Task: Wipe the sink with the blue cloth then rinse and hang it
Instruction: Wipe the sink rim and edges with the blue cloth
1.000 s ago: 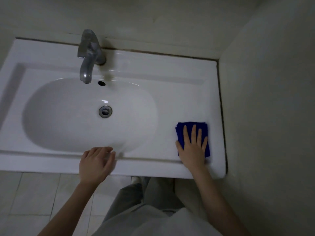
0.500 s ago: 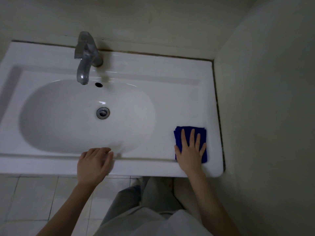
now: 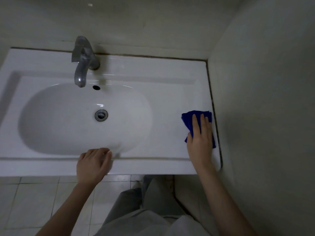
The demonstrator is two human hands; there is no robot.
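Note:
A white sink (image 3: pixel 170 92) with an oval basin fills the middle of the head view. The folded blue cloth (image 3: pixel 187 119) lies flat on the sink's right ledge, close to the side wall. My right hand (image 3: pixel 200 138) presses down on the cloth with straight fingers. My left hand (image 3: pixel 92 165) rests on the sink's front rim, fingers loosely bent, holding nothing. A metal tap (image 3: pixel 83 61) stands at the back, its spout over the basin. The drain (image 3: pixel 101 115) sits in the basin's middle.
A wall (image 3: pixel 264 99) runs right beside the sink's right edge, with a dark seam along the joint. Another wall stands behind the tap. Pale floor tiles (image 3: pixel 34 201) and my legs show below the sink's front edge.
My right hand has slid the blue cloth along the right ledge, farther back and closer to the side wall. My left hand stays on the front rim.

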